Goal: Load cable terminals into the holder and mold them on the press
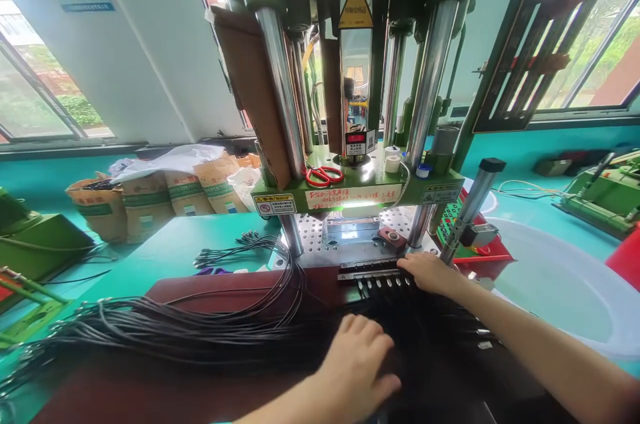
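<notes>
My right hand (pixel 425 271) grips the right end of a narrow metal mould bar (pixel 373 271) in front of the press; its fingertips lie on the bar's top. Several cable ends with small metal fittings (pixel 383 283) stick out along the bar's near side. Closer to me, my left hand (pixel 357 364) hovers over dark cables, slightly blurred, its thumb apart from the fingers and nothing seen in it. A thick bundle of black cables (pixel 200 324) spreads to the left over a dark red board (pixel 215 281).
The green press (pixel 363 196) stands ahead with steel columns (pixel 283 91) and a perforated plate (pixel 313 244). Red-handled scissors (pixel 324 175) and white tape (pixel 393 163) lie on its ledge. At right are an upright metal post (pixel 473 204) and a large white tub (pixel 555 277); paper sacks (pixel 147 204) stand at left.
</notes>
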`<state>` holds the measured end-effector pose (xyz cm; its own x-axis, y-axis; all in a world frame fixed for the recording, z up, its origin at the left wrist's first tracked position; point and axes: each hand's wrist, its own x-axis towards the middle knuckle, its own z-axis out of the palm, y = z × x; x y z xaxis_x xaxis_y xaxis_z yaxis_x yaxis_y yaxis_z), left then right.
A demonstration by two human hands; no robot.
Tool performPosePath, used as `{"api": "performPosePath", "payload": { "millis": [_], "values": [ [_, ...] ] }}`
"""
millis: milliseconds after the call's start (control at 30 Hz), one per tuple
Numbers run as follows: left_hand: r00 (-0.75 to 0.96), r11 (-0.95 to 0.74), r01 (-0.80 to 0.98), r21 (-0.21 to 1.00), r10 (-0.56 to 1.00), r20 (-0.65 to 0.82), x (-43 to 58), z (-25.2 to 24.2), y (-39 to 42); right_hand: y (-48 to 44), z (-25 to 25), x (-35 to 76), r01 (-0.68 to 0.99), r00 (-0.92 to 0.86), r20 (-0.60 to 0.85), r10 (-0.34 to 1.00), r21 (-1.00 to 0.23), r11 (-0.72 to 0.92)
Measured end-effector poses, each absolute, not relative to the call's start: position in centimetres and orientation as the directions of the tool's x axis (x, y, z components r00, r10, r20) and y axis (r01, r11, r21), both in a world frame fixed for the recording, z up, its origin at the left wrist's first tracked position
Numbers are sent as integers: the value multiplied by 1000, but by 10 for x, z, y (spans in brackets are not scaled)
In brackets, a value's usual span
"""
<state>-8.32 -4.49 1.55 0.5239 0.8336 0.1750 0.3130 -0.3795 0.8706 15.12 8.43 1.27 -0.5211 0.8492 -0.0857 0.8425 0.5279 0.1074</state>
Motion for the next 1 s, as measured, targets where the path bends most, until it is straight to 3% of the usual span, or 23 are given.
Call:
{"api": "performPosePath", "payload": {
  "millis": [100,300,400,467,567,667,767,867,1000],
  "values": [
    [593,-416,319,852,788,163,-63,-6,-62,92,32,150,849,-508,-160,846,74,524],
    [541,-390,362,847,827,150,-63,-13,-57,114,40,147,929,-368,-191,910,-30,370],
    [510,-238,413,879,860,-7,-62,2,-40,123,37,145,946,-321,-140,936,-99,310],
    [497,-26,393,919,847,-188,-58,11,-20,130,40,144,940,-320,-97,942,-155,304],
    [552,380,147,913,734,-395,-46,17,14,143,54,144,919,-334,-42,942,-234,316],
    [641,623,-245,743,679,-358,-30,12,40,159,64,141,907,-325,-20,945,-291,306],
    [646,649,-433,625,707,-287,-16,2,53,176,61,135,911,-280,-23,960,-322,258],
    [642,641,-426,638,711,-286,-10,-7,64,193,49,127,928,-210,-36,977,-323,188],
    [513,620,-428,657,766,-388,-18,-13,90,214,43,112,936,-139,29,990,-322,141]
  ]
}}
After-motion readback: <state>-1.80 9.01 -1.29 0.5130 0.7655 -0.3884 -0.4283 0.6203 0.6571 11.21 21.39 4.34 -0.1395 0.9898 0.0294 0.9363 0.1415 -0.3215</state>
